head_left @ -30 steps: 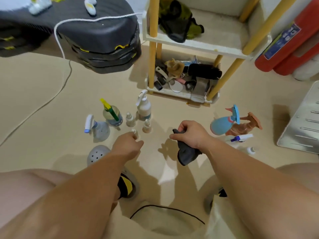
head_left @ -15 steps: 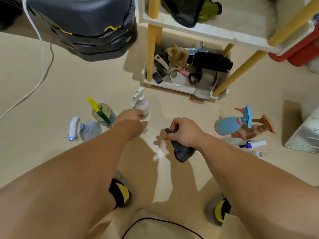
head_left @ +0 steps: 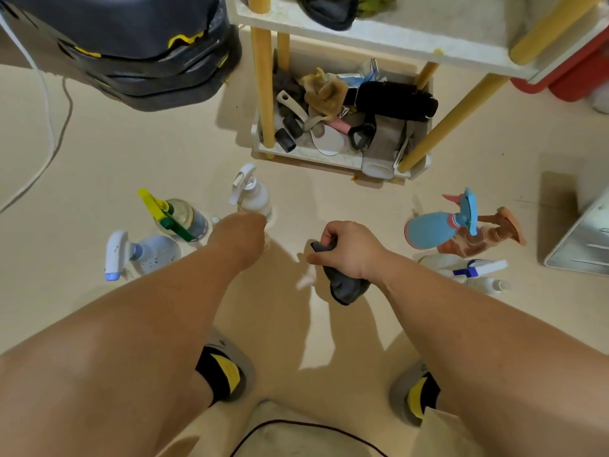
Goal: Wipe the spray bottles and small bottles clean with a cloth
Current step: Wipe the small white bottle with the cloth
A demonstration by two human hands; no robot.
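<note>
Several bottles stand on the beige floor. My left hand (head_left: 240,239) reaches down at the base of a white spray bottle (head_left: 252,196); its fingers are hidden behind the hand. To the left stand a yellow-and-green trigger bottle (head_left: 181,219) and a clear bottle with a white trigger (head_left: 148,253), with a small bottle's cap (head_left: 215,220) beside my wrist. My right hand (head_left: 349,250) grips a dark cloth (head_left: 346,285) that hangs below the fist. On the right are a blue spray bottle (head_left: 428,229), a brown one (head_left: 481,240), a lying white bottle with a blue trigger (head_left: 468,267) and a small bottle (head_left: 489,285).
A white rack with yellow posts (head_left: 438,133) stands ahead, its bottom tray full of brushes and rags. Stacked black cases (head_left: 138,44) and a white cable (head_left: 49,127) are at the far left. A metal box (head_left: 583,239) sits at the right. My sandalled feet (head_left: 224,374) are below.
My left hand moved forward from the near small bottles to the base of the white spray bottle. My view tilted down and closer. The right hand kept hold of the cloth.
</note>
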